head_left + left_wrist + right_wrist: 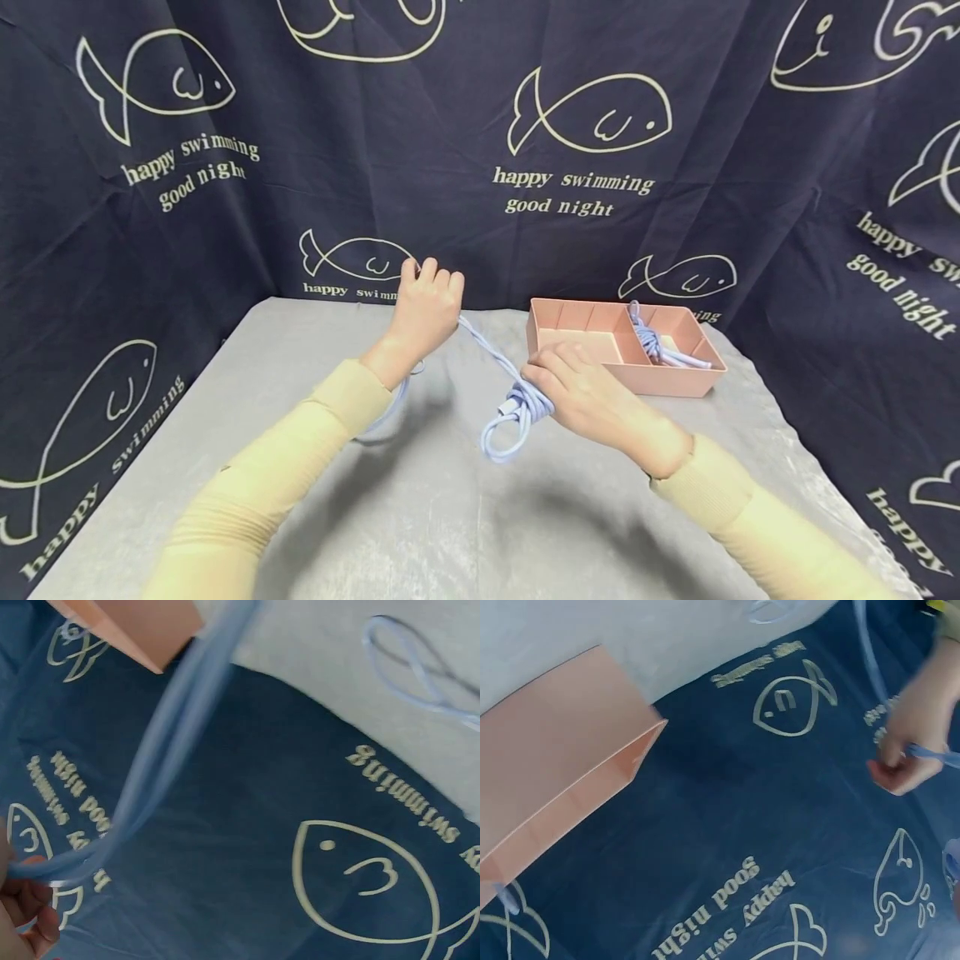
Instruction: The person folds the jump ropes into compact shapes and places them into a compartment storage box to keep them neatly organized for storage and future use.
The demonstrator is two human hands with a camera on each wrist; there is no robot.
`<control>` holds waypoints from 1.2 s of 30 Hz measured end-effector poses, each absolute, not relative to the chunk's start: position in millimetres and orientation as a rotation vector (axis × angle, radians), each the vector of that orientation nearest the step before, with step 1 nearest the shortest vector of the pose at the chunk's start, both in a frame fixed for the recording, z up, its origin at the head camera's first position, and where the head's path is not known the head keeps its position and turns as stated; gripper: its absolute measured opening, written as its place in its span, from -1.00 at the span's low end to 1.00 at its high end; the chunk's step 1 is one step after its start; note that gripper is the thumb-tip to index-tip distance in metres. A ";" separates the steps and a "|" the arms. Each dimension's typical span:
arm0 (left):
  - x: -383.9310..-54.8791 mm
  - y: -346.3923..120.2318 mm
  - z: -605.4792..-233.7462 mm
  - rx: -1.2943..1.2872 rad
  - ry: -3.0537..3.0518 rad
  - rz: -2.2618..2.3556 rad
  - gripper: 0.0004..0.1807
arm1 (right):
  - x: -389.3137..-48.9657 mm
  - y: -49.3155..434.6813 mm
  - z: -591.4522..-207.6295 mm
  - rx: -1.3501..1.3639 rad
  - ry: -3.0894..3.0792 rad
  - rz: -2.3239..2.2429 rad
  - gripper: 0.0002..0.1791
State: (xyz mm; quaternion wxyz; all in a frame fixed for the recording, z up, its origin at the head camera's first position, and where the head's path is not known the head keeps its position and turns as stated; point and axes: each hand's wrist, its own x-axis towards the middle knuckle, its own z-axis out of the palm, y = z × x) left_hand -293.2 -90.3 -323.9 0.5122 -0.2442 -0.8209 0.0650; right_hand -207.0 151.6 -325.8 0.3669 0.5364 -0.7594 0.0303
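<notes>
A light blue cord (487, 346) runs between the two hands. My left hand (423, 304) grips it with curled fingers, raised over the far part of the table; in the left wrist view doubled cord strands (161, 742) lead away from that hand (30, 915). My right hand (581, 392) holds the wound bundle (525, 406) of the same cord, with a loop hanging below it. The right hand's fingertips are hidden behind the bundle and the hand itself. More cord (393, 408) droops past the left forearm, and a loop (405, 660) shows against the table.
Behind the right hand stands a pink box (675, 382) with a divider making two compartments. A second wound blue cord (651, 340) lies in its right compartment, its ends over the front rim. A dark curtain with fish prints (420, 167) borders the grey table (450, 517).
</notes>
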 end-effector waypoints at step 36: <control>-189.7 -27.0 -354.5 -0.556 -2.363 0.321 -0.77 | -240.7 132.9 -311.2 0.524 -2.073 0.205 -0.87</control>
